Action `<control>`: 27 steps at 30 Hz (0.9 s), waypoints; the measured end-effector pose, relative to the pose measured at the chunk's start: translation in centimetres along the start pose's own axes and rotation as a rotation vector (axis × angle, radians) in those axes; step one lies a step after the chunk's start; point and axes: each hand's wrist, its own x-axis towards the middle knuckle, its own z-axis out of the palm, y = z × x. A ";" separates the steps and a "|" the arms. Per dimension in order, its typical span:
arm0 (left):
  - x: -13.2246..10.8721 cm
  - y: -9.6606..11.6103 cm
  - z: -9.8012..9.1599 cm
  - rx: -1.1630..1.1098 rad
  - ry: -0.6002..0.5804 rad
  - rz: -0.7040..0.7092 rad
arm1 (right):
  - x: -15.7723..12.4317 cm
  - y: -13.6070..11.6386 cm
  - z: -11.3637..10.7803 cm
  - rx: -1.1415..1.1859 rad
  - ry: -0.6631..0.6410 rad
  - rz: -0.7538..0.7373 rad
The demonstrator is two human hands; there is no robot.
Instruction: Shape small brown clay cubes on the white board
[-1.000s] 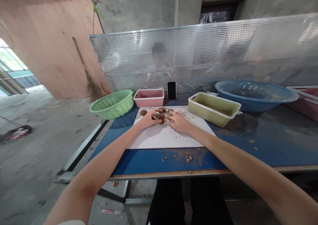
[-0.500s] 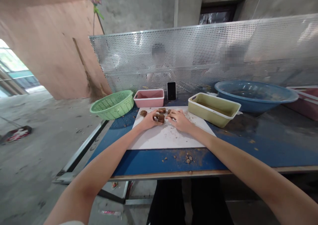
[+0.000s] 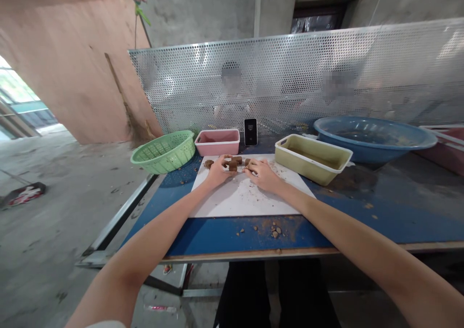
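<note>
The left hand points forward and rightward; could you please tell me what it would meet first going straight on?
Probably the short brown cylindrical piece on the white rectangular board, just beyond the left hand, though depth is unclear.

I can't read a single word or number from here. The small upright device [image 3: 250,132], standing near the far edge of the bench [image 3: 217,236], shows a few pale marks on its dark screen [image 3: 250,135], too tiny for me to make out.

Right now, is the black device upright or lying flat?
Upright: the black device stands on a short edge beyond the white board; what props it, I cannot tell.
</note>
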 end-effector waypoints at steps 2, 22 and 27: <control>0.1 -0.4 0.1 0.001 -0.010 -0.034 | 0.0 0.0 0.0 -0.002 -0.003 0.008; -0.7 0.8 -1.0 -0.004 -0.054 -0.061 | -0.1 -0.3 0.0 0.009 -0.041 0.008; -0.8 1.0 -1.1 -0.051 -0.082 -0.019 | 0.0 -0.4 0.0 0.015 -0.048 0.015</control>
